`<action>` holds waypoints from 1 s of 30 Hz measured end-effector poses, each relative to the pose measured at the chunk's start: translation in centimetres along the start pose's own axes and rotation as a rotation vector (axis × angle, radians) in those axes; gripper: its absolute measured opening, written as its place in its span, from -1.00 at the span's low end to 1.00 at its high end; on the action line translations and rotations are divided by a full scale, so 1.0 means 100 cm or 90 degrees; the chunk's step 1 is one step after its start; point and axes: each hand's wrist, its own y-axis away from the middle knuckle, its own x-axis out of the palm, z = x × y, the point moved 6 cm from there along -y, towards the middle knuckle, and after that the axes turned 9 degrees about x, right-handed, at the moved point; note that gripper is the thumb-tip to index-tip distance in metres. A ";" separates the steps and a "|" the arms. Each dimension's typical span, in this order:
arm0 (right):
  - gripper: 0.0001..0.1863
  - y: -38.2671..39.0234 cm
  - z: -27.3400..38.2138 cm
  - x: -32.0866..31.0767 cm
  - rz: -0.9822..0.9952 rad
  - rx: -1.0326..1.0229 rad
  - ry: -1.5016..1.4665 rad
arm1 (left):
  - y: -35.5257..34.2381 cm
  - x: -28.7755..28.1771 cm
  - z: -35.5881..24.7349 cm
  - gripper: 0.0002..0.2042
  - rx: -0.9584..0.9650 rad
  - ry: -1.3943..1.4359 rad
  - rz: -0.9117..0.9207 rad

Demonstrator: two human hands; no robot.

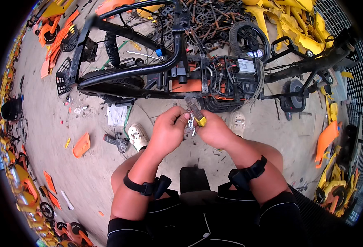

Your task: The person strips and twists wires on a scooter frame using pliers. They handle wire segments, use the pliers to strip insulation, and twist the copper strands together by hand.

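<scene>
My left hand (171, 128) is closed, thumb against fingers, at some small silvery metal pieces (190, 123) that look like a bunch of keys; I cannot make out their exact kind. My right hand (212, 131) grips a slim grey, see-through piece with a yellow end (196, 110), its tip pointing at the frame. Both hands almost meet just in front of a stripped black scooter frame (128, 74). Its open middle shows wires, an orange panel (186, 86) and a silver box (246, 66).
A cordless power tool (116, 142) and an orange plastic cover (81, 145) lie on the floor to the left. Behind the frame are a heap of rusty metal parts (206, 24), a loose wheel (249, 41) and yellow body panels (296, 16). Grey cables (260, 78) hang at the frame's right.
</scene>
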 end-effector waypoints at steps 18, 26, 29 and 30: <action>-0.87 -0.012 -0.013 -0.035 -0.021 0.144 -0.229 | 0.007 -0.011 0.004 -0.84 0.047 0.055 -0.057; -0.75 -0.014 -0.021 -0.066 -0.028 0.142 -0.344 | 0.007 -0.041 -0.001 -0.82 -0.015 0.193 -0.067; -0.69 -0.011 -0.014 -0.024 0.055 0.090 -0.260 | -0.002 -0.027 -0.005 -0.81 0.048 0.177 -0.065; -0.64 -0.012 -0.012 -0.016 0.078 0.058 -0.213 | -0.003 -0.025 -0.006 -0.80 0.073 0.175 -0.064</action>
